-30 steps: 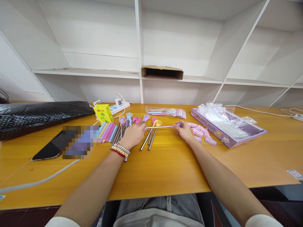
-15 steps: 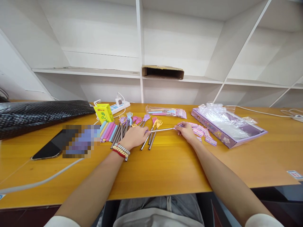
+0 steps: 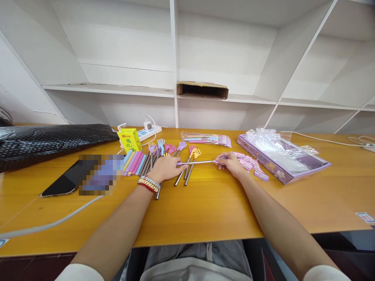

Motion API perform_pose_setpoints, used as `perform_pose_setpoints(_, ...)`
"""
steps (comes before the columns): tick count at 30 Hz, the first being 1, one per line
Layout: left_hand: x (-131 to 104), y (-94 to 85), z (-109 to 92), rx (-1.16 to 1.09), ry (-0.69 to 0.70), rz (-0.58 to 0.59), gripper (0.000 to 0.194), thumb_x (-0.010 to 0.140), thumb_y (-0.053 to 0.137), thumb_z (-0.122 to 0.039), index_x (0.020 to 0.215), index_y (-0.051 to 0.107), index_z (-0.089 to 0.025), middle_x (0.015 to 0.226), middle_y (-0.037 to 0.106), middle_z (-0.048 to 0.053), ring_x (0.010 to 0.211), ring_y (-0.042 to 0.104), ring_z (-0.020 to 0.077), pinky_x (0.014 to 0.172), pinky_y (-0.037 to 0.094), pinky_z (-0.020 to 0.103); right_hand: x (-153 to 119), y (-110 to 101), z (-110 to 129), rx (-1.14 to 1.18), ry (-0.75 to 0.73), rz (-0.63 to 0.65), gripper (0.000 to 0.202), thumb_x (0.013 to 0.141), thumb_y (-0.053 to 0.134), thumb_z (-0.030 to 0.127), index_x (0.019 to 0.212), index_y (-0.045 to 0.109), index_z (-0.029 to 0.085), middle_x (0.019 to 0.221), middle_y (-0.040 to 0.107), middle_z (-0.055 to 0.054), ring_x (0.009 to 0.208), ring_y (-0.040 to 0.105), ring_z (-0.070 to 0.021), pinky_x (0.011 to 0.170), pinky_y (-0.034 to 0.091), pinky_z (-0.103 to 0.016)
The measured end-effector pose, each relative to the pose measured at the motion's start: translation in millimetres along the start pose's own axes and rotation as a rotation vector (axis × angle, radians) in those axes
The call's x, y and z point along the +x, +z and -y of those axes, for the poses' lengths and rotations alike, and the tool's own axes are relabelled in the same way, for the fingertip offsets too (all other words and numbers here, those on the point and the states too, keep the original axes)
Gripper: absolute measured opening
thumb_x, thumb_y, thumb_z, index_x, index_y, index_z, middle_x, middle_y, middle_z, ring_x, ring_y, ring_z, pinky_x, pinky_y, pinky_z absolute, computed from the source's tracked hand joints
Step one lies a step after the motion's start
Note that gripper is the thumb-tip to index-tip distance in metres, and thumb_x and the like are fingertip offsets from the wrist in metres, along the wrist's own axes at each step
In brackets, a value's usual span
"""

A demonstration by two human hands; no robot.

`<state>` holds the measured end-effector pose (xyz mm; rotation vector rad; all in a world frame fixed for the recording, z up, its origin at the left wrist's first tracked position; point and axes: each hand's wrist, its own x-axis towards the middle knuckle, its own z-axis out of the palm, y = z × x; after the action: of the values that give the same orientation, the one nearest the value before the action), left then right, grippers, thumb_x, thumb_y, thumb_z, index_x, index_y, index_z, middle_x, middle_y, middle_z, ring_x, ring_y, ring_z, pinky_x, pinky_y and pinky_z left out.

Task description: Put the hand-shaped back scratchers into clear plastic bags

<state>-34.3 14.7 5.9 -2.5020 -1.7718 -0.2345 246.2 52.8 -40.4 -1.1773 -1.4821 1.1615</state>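
A thin metal rod runs level between both hands. My left hand is closed on its left end, where a bit of purple shows. My right hand pinches a purple piece at the right end, mostly hidden by the fingers. Hand-shaped scratcher heads in several colours, on metal rods, lie behind and beside my left hand; a yellow one rests between the hands. Coloured handle tubes lie side by side at the left. Small pink cards are spread right of my right hand.
A purple-edged box with clear plastic bags stands at the right. Packaged sticks lie at the back. A yellow carton, power strip, dark phone and black wrapped bundle are at the left. White cables cross the table.
The rod has turned a little to lie more level, and more purple shows at its left end. Both hands keep hold of it in nearly the same place.
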Motion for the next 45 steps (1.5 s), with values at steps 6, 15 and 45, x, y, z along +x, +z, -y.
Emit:
perform_pose_setpoints(6,-1.2,2.4,-3.6,-0.002,0.043,-0.001,0.059,0.083,0.022,-0.063,0.071,0.061,-0.020,0.068,0.063,0.008,0.069,0.061,0.0225,0.063,0.042,0.031,0.1,0.4,-2.4,0.009,-0.025,-0.011,0.020,0.064,0.065,0.033,0.069,0.056,0.016,0.059,0.063,-0.002,0.043,0.054,-0.0116,0.042,0.040,-0.023)
perform_pose_setpoints(15,-2.0,3.8,-5.6,-0.020,0.014,0.029,0.061,0.084,0.020,-0.062,0.073,0.063,-0.019,0.070,0.064,0.009,0.072,0.062,0.0231,0.065,0.042,0.031,-1.6,-0.6,-4.8,-0.091,-0.024,-0.020,0.023,0.065,0.065,0.038,0.074,0.055,0.018,0.048,0.054,0.004,0.037,0.048,-0.0099,0.038,0.036,-0.021)
perform_pose_setpoints(45,-4.0,2.3,-19.0,0.005,0.076,-0.021,0.052,0.085,0.026,-0.057,0.084,0.062,-0.019,0.074,0.064,0.009,0.071,0.060,0.0230,0.063,0.040,0.031,-5.0,7.4,-0.6,-0.105,-0.090,-0.048,0.023,0.069,0.062,0.040,0.071,0.054,0.018,0.043,0.049,0.006,0.035,0.044,-0.0087,0.039,0.034,-0.021)
